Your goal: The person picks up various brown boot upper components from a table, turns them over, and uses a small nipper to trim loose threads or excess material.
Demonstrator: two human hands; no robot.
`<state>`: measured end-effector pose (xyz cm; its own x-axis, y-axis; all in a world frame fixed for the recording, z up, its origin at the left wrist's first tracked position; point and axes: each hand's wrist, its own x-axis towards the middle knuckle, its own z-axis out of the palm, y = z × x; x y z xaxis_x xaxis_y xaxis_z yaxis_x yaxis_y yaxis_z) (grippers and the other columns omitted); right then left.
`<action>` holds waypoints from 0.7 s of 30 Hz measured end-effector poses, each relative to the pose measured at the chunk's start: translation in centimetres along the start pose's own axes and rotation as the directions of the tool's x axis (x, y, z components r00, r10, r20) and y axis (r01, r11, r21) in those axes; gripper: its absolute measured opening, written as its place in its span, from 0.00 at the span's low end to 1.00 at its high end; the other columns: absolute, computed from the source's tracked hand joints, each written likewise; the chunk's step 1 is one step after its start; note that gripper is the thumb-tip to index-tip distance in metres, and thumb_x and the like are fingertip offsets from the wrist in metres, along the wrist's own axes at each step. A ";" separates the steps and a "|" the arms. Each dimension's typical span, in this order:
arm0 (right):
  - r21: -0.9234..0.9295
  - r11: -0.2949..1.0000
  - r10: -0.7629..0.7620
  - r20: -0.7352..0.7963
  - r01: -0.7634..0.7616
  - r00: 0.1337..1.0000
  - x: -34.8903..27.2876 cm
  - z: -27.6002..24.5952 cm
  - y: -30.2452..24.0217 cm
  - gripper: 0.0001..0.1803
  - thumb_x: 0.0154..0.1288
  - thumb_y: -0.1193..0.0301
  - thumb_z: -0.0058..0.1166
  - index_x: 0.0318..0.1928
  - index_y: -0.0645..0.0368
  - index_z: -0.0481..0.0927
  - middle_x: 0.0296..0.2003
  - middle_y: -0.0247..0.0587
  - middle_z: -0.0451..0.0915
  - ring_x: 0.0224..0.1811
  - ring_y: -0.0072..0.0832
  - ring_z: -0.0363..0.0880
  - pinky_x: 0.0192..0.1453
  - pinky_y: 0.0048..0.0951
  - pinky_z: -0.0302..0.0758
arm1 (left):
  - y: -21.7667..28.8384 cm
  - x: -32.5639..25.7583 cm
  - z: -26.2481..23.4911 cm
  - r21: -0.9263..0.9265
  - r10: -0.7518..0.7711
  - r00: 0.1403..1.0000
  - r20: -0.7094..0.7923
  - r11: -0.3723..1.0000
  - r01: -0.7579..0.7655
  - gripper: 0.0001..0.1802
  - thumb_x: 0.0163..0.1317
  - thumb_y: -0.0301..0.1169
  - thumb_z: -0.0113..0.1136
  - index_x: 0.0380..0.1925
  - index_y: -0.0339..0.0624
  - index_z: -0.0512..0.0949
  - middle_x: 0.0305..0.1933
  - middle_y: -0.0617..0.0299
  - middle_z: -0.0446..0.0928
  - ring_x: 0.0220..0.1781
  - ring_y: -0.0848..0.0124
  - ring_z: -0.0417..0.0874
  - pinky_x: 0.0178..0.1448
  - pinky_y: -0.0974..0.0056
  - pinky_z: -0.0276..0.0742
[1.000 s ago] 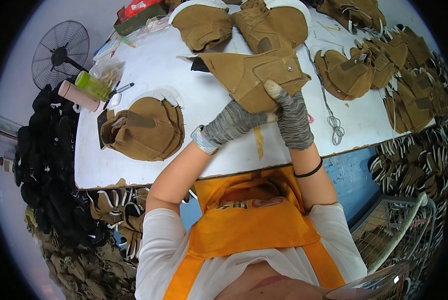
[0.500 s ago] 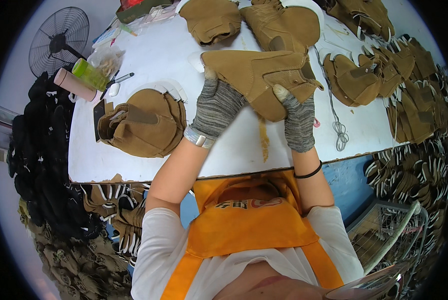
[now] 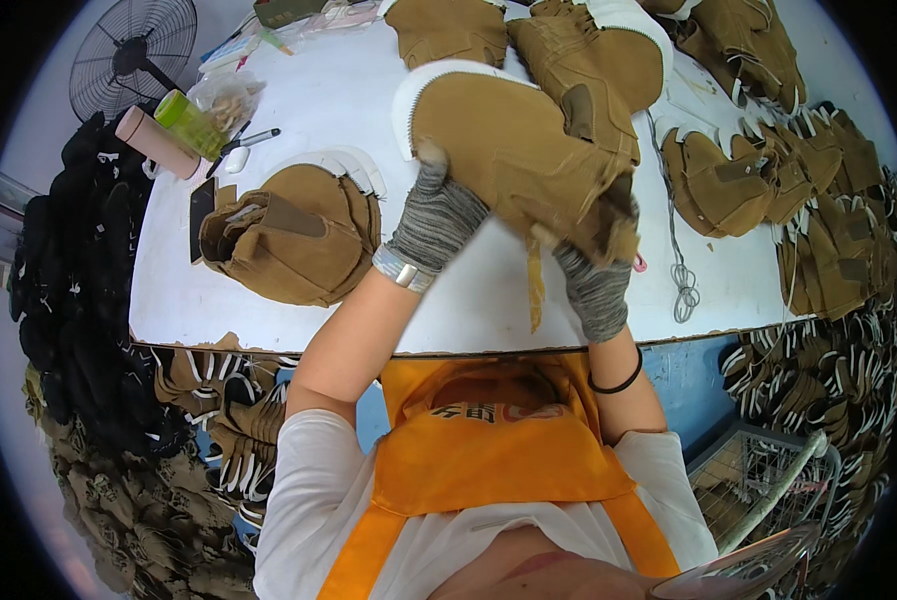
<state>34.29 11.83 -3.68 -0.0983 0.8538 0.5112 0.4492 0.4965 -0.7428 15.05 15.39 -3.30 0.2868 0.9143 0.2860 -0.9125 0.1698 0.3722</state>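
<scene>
The right hand [image 3: 594, 295] is placed at the collar of the brown shoe upper [image 3: 503, 150]; its fingers are partly hidden and its grip cannot be told. The toe end is clamped by the left hand [image 3: 434, 218]. The upper is held above the white table [image 3: 458, 315], its seams apparently closed, no outsole visible. Stacked uppers [image 3: 313, 245] are set at the left; further uppers [image 3: 446, 35] are laid beyond, unheld

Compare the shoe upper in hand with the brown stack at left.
The shoe upper is held in the left hand, the right hand at its opening; the brown stack rests on the table. The shoe upper looks single; the brown stack is layered. The shoe upper's opening lies lower right, the brown stack's at left. Both are brown with white edging.
</scene>
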 end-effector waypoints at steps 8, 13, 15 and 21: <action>0.059 0.971 -0.231 0.007 0.230 0.973 -2.1 -0.7 0.0 0.44 0.60 0.68 0.62 0.71 0.52 0.49 0.69 0.47 0.52 0.70 0.39 0.58 0.70 0.42 0.65 | 0.6 -1.1 0.9 0.077 -0.021 0.995 -0.098 0.997 0.029 0.38 0.59 0.34 0.64 0.67 0.39 0.58 0.66 0.50 0.66 0.68 0.56 0.67 0.72 0.51 0.62; -0.105 0.913 -0.405 -0.147 0.393 0.902 -2.9 -1.5 1.3 0.39 0.53 0.74 0.61 0.66 0.54 0.59 0.65 0.56 0.60 0.66 0.52 0.61 0.70 0.59 0.52 | 0.7 -1.1 1.4 0.160 -0.022 0.999 -0.037 0.987 0.028 0.40 0.56 0.33 0.64 0.67 0.37 0.58 0.66 0.48 0.65 0.67 0.53 0.68 0.71 0.50 0.64; -0.252 0.920 -0.338 -0.121 0.300 0.934 -2.5 -3.5 0.3 0.34 0.59 0.76 0.54 0.67 0.56 0.59 0.66 0.54 0.60 0.68 0.50 0.60 0.73 0.55 0.50 | 0.9 -1.0 1.3 0.170 -0.020 0.999 -0.043 0.985 0.027 0.40 0.56 0.32 0.64 0.67 0.37 0.57 0.66 0.47 0.65 0.67 0.53 0.68 0.70 0.49 0.65; 0.463 0.883 0.110 -0.037 -0.081 0.993 1.8 -6.8 -3.0 0.35 0.62 0.60 0.62 0.64 0.63 0.66 0.60 0.47 0.71 0.64 0.33 0.67 0.65 0.33 0.68 | 0.6 -0.6 1.5 0.113 -0.122 0.992 -0.023 0.986 0.124 0.40 0.55 0.31 0.64 0.66 0.36 0.58 0.64 0.46 0.67 0.65 0.52 0.70 0.68 0.49 0.68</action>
<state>38.83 10.76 2.44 -0.0151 0.8969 0.4420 -0.0071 0.4419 -0.8970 14.80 14.39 -1.94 0.3896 0.8947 0.2184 -0.8310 0.2392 0.5023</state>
